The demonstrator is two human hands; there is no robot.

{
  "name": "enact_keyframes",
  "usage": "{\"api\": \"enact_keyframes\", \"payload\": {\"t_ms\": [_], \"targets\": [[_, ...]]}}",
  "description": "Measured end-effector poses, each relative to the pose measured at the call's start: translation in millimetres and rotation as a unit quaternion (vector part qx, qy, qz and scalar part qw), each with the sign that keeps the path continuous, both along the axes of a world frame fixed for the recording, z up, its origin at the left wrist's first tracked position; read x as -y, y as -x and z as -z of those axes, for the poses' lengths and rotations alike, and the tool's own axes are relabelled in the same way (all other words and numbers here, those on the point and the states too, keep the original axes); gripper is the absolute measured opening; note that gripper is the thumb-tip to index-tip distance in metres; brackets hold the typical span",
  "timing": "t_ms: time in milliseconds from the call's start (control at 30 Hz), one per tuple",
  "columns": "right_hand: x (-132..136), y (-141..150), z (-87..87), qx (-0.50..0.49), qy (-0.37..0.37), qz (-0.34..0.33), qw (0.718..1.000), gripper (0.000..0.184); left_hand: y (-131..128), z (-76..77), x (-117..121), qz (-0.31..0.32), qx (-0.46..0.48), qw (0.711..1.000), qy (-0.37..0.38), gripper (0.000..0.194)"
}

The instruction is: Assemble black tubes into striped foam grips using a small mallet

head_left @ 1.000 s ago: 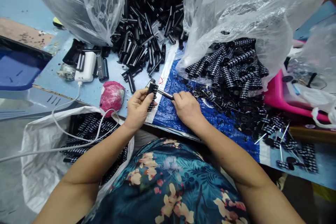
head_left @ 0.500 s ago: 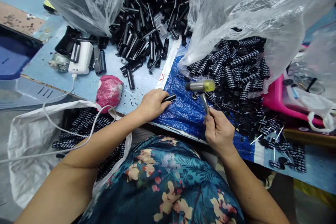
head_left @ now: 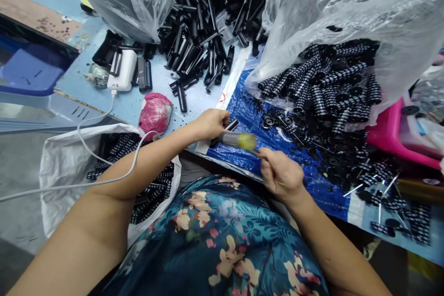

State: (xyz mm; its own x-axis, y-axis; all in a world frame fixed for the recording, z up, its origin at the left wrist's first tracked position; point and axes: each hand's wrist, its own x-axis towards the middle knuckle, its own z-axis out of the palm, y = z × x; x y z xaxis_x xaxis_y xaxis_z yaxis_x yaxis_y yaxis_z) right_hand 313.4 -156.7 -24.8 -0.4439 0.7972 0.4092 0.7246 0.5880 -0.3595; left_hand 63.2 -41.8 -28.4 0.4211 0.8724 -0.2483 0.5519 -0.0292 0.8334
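Note:
My left hand (head_left: 212, 125) is closed around a short black tube (head_left: 231, 125) at the front edge of the table, over the blue plastic sheet (head_left: 248, 152). In my right hand (head_left: 282, 173) is a hammer (head_left: 239, 140) with a grey metal head and a yellow end, its short handle gripped in my fist. The hammer head is blurred and sits right beside my left hand, overlapping the tube's near side in view. I cannot tell whether it touches the tube.
Black tubes (head_left: 194, 55) lie heaped at the back. Patterned black-and-white rollers (head_left: 326, 81) spill from a clear plastic bag (head_left: 388, 14) on the right, near a pink bin (head_left: 388, 136). A pink wrapped bundle (head_left: 155, 113) and white power bank (head_left: 123, 69) sit left; a white sack (head_left: 62, 166) stands below.
The hammer has swung left and down, from over the blue sheet to beside my left hand. My left hand still holds the tube. The whole view has shifted slightly.

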Motion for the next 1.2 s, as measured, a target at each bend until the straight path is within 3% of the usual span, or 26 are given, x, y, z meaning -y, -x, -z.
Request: {"api": "enact_keyframes", "payload": {"t_ms": [133, 233, 300, 367, 433, 500, 567, 633, 667, 767, 900, 1000, 1067, 1133, 1200], "targets": [[2.5, 4.9, 5.0, 0.121, 0.04, -0.058, 0.99, 0.026, -9.8, -0.9, -2.2, -0.014, -0.037, 0.999, -0.011, 0.03], [2.0, -6.7, 4.6, 0.104, 0.032, -0.077, 0.991, 0.025, 4.9, -17.7, 8.4, -0.017, -0.097, 0.993, -0.064, 0.019], [2.4, -22.5, 5.6, 0.067, 0.014, -0.061, 0.996, 0.022, 35.0, -37.4, 21.0, 0.045, -0.108, 0.992, -0.042, 0.014], [2.5, -37.9, 9.6, 0.041, -0.013, -0.013, 0.999, 0.021, 73.7, -58.1, 34.3, 0.175, -0.094, 0.978, 0.065, 0.013], [1.1, -45.4, 15.2, 0.046, -0.029, 0.039, 0.998, 0.02, 106.7, -71.8, 42.8, 0.232, -0.099, 0.956, 0.148, 0.019], [-2.1, -41.9, 18.6, 0.072, -0.028, 0.069, 0.995, 0.018, 123.7, -72.5, 42.2, 0.18, -0.122, 0.97, 0.112, 0.028], [-6.6, -31.8, 17.8, 0.089, -0.019, 0.069, 0.993, 0.018, 123.7, -61.6, 31.6, 0.026, -0.185, 0.981, -0.05, 0.038], [-12.8, -24.4, 14.2, 0.076, -0.005, 0.051, 0.996, 0.021, 113.5, -46.8, 14.6, -0.125, -0.276, 0.927, -0.22, 0.046], [-17.0, -24.4, 12.1, 0.062, 0.001, 0.045, 0.997, 0.022, 107.6, -40.4, 5.4, -0.165, -0.324, 0.892, -0.268, 0.05], [-35.3, -41.0, 3.6, 0.014, -0.009, 0.094, 0.995, 0.022, 97.3, -29.2, -17.9, -0.143, -0.46, 0.836, -0.263, 0.052], [-73.3, -71.5, -11.2, 0.066, -0.029, 0.306, 0.949, 0.03, 97.7, -33.3, -30.2, -0.095, -0.55, 0.808, -0.188, 0.038], [-104.6, -78.0, -17.8, 0.171, 0.053, 0.39, 0.903, 0.038, 93.2, -40.4, -23.5, -0.181, -0.51, 0.808, -0.232, 0.035], [-118.2, -79.2, -18.0, 0.187, 0.101, 0.403, 0.89, 0.039, 86.8, -41.3, -13.6, -0.247, -0.412, 0.828, -0.29, 0.034], [-121.7, -83.4, -15.2, 0.13, 0.114, 0.401, 0.9, 0.038, 78.5, -39.1, -2.3, -0.282, -0.266, 0.855, -0.345, 0.03], [-114.8, -89.6, -11.0, 0.006, 0.111, 0.379, 0.919, 0.04, 68.5, -36.3, 7.2, -0.329, -0.114, 0.875, -0.335, 0.024]]}}
